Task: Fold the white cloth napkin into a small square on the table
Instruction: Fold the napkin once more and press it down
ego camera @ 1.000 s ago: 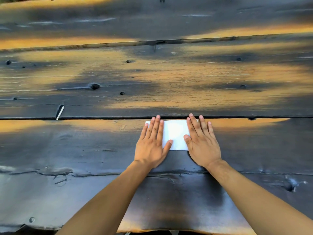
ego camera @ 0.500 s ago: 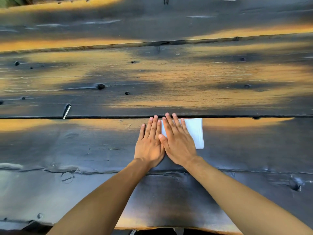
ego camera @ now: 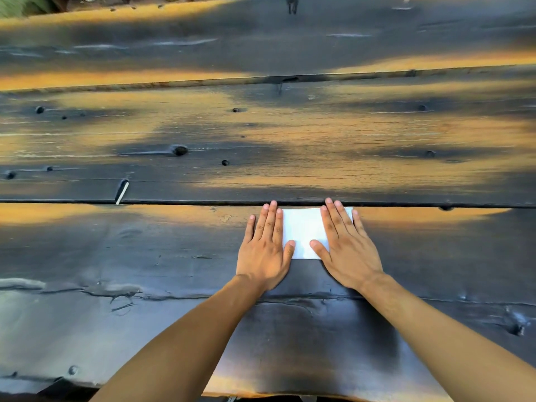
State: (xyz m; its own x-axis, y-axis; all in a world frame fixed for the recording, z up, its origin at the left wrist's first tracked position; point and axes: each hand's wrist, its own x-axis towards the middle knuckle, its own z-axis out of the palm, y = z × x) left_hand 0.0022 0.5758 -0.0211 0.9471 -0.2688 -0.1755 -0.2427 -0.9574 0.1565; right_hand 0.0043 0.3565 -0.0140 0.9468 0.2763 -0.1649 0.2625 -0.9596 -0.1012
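With both hands flat, the left hand (ego camera: 265, 248) at 9 o'clock and the right hand (ego camera: 349, 246) at 3 o'clock pin the white napkin (ego camera: 303, 232) on the table (ego camera: 145, 250), gripping nothing. Risk: uneven lift-off lets folds spring open.

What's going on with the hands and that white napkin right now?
Left hand flat, open, at napkin's left edge. Right hand flat, open, pressing napkin's right part. Napkin folded small, lying flat on table. Nothing in the way.
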